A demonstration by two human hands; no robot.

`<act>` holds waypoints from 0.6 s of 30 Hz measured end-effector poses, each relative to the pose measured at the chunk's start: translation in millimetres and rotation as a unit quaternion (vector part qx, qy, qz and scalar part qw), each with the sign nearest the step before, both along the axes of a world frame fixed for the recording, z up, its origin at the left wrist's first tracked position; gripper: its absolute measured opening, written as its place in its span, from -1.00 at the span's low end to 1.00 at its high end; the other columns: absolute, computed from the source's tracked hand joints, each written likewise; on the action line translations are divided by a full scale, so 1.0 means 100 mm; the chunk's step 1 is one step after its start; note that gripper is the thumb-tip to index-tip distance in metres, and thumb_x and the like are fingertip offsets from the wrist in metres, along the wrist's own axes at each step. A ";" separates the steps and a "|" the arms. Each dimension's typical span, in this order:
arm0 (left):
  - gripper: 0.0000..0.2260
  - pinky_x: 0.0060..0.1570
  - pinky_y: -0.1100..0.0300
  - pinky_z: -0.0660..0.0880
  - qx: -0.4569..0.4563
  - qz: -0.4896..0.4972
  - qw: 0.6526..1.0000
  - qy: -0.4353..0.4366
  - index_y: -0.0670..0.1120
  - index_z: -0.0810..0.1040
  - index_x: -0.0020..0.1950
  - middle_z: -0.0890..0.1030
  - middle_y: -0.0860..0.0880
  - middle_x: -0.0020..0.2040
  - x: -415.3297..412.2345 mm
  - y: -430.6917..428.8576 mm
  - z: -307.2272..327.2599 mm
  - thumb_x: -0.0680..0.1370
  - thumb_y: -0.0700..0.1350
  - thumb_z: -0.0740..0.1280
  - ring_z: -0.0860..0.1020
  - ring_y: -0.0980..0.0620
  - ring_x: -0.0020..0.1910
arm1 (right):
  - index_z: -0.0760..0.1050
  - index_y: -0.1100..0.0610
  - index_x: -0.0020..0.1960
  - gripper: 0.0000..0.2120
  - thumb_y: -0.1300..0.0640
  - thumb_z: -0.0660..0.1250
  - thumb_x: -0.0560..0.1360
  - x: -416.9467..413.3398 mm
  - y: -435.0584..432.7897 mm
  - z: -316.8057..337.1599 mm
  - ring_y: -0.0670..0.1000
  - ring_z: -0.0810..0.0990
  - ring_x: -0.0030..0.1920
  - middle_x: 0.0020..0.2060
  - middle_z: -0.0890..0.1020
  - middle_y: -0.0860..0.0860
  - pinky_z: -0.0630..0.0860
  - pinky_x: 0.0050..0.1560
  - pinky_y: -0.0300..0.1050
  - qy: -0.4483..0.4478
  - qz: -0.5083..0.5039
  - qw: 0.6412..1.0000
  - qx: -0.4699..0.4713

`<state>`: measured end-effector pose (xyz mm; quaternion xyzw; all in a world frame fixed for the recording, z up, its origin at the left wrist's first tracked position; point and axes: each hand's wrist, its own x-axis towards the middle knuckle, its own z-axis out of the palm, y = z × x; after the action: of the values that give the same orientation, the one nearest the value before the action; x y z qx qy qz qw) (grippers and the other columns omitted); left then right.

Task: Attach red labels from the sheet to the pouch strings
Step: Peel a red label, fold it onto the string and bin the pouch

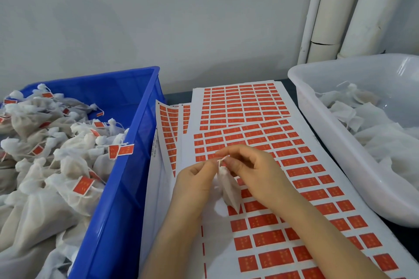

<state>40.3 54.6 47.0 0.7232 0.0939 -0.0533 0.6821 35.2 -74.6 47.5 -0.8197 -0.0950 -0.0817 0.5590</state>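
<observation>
A small white mesh pouch point(230, 195) hangs between my hands above the label sheet point(301, 165). My left hand point(195, 182) pinches the pouch near its gathered neck. My right hand point(251, 171) pinches the white string point(221, 160) at the pouch's top with thumb and forefinger. The sheet is white, covered with rows of red rectangular labels, and several label spots near its lower left are bare. I cannot see a label between my fingers.
A blue crate point(127, 165) on the left holds several pouches with red labels on their strings. A translucent white tub point(335, 133) on the right holds unlabelled pouches. More label sheets point(169, 129) lie under the top one. White pipes point(340, 11) stand at the back right.
</observation>
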 end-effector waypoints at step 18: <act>-0.80 -0.40 0.47 0.46 -0.009 -0.034 0.998 -0.047 0.07 0.59 -0.12 0.65 0.25 -0.24 -0.01 0.00 -0.03 0.60 0.03 0.20 0.59 0.35 -0.19 | 0.56 0.11 -0.04 -0.87 0.12 0.27 0.46 -0.02 -0.04 -0.01 -0.16 0.53 -0.12 -0.06 0.53 -0.09 0.52 -0.06 -0.40 -0.207 -0.034 0.965 -0.160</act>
<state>39.2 54.2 43.6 0.7217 0.0363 -0.0432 0.6899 33.3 -78.5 46.0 -0.8663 -0.1928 -0.2522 0.3858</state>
